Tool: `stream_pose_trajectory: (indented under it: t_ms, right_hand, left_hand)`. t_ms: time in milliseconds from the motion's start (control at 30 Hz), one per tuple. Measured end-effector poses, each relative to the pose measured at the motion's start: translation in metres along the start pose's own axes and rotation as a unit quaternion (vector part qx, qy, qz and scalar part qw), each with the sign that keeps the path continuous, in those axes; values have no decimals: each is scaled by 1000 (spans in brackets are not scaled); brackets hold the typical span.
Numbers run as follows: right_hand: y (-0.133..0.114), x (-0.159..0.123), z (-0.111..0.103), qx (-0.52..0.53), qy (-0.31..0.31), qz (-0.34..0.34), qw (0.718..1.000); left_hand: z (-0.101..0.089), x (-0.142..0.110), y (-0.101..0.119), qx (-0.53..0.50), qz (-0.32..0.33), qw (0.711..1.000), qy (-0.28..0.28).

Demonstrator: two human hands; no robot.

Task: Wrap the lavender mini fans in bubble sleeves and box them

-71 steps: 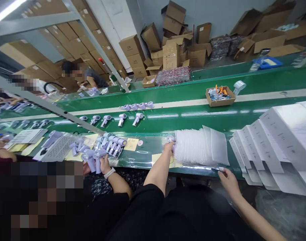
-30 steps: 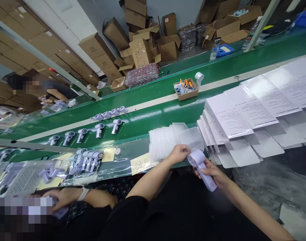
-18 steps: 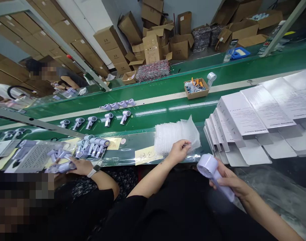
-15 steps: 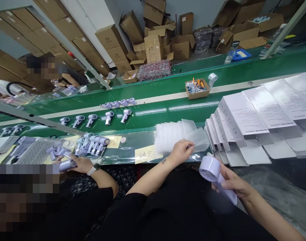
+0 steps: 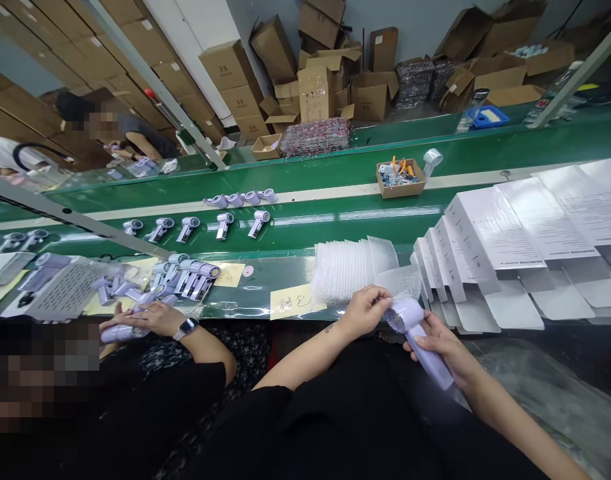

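A long green conveyor belt (image 5: pixel 335 230) with a pale stripe runs across the view, and behind it stand piles of brown cardboard cartons (image 5: pixel 330 87). At the right, overlapping the near edge of the bench, lies a fanned row of flat white printed card sleeves (image 5: pixel 515 233). Left of these, on the clear plastic sheet that covers the bench edge, rests a fanned stack of translucent bubble-wrap bags (image 5: pixel 353 270). Farther left on the same sheet lies a cluster of lilac handheld fans (image 5: pixel 188 277), and a spaced row of similar fans (image 5: pixel 220 225) lies on the belt. A small open cardboard tray of tools (image 5: pixel 400 179) sits on the belt's pale stripe, with a yellow handwritten paper label (image 5: pixel 295 301) under the plastic sheet near the bags.

At the near edge, in front of the bag stack, the person's right hand (image 5: pixel 438 343) is closed around the handle of a lilac handheld fan with a round head (image 5: pixel 418 340), its head pointing toward the bags. The left hand (image 5: pixel 365 308) pinches one clear bubble-wrap bag (image 5: pixel 398 280) at its near edge, fingers together, just beside the fan's head. At the left, a co-worker's hand with a wristwatch (image 5: pixel 150 319) rests on another lilac fan.
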State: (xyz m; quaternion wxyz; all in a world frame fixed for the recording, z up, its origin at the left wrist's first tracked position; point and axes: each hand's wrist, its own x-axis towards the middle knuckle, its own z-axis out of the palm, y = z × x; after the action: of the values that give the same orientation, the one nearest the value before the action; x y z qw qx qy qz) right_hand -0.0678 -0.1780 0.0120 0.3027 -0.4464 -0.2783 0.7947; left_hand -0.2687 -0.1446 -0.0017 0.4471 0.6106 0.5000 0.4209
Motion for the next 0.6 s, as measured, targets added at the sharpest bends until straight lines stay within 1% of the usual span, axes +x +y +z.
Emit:
stream_pose_trajectory:
  t_ms: [67,133,200,300,367,433,500,600]
  right_hand:
    - [-1,-3,5,-2,6,-1,1000]
    - [-4,-8,10,-6,5,5,1000]
    - [-6,-12,13,-1,7,21,1000]
    - [-4,-13,17,10,21,56,998]
    - [1,-10,17,13,27,58,998]
    - [4,-6,16,24,28,37,999]
    - [4,-4,13,37,35,10,999]
    - [2,-5,9,43,50,-23,998]
  left_hand:
    - [-6,-3,6,56,79,995,-15]
    - [-12,-7,11,93,155,983,-35]
    - [-16,-15,14,115,205,971,-47]
    - [-10,-27,17,143,216,965,-27]
    - [-1,-32,17,181,238,954,-27]
    - [6,-33,16,241,269,931,-51]
    - [8,-33,13,299,275,912,-65]
    - [6,-32,3,333,247,909,-37]
